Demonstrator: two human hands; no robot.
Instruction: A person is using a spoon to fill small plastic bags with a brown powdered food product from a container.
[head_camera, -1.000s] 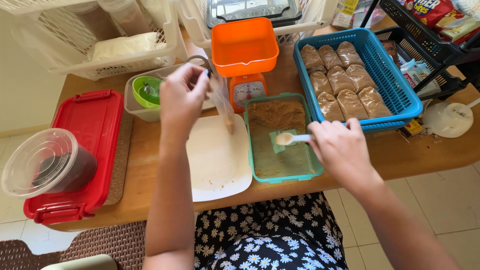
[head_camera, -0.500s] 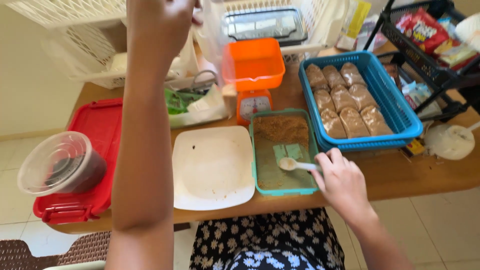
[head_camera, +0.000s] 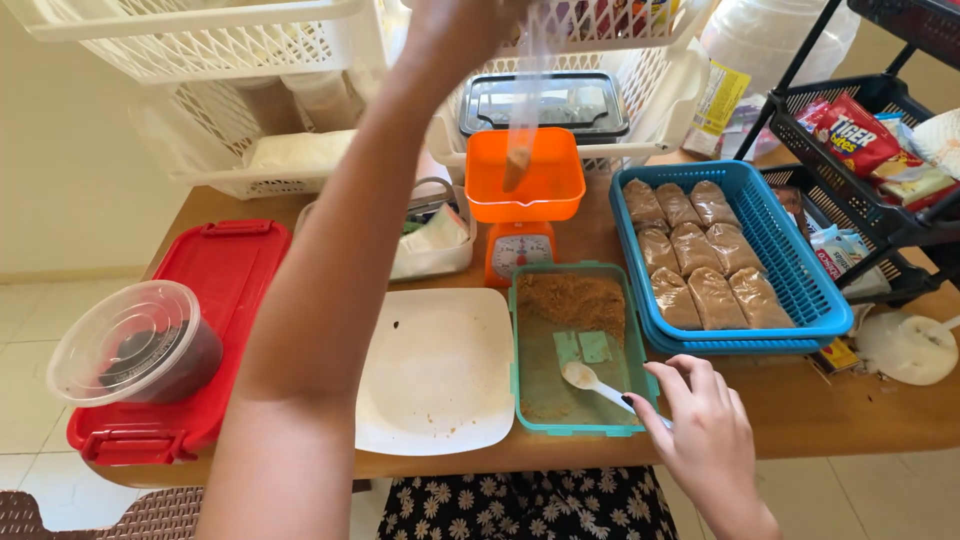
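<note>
At nine o'clock, a lidded clear tub (head_camera: 135, 343) rests on a red container (head_camera: 195, 320). The left hand (head_camera: 462, 22) is raised to twelve o'clock at the top edge; its fingers are largely cut off, so it appears to pinch the mouth of a slim clear bag (head_camera: 522, 110), though the grip cannot be told for certain. The bag hangs above the orange pan of a small kitchen scale (head_camera: 523, 195), a little brown powder settled at its lower end. At centre lies a white square plate (head_camera: 437, 370); just right of it, a green tray (head_camera: 573, 345) holds brown powder heaped toward its far end. At five o'clock, the right hand (head_camera: 705, 435) pinches the handle of a white spoon (head_camera: 600, 383) whose bowl lies in the tray. At three o'clock, a blue basket (head_camera: 745, 265) holds filled brown packets. Judgement: filling goes best with the bag mouth held wide and low over the tray, spoon level, spills falling back into the tray.
</note>
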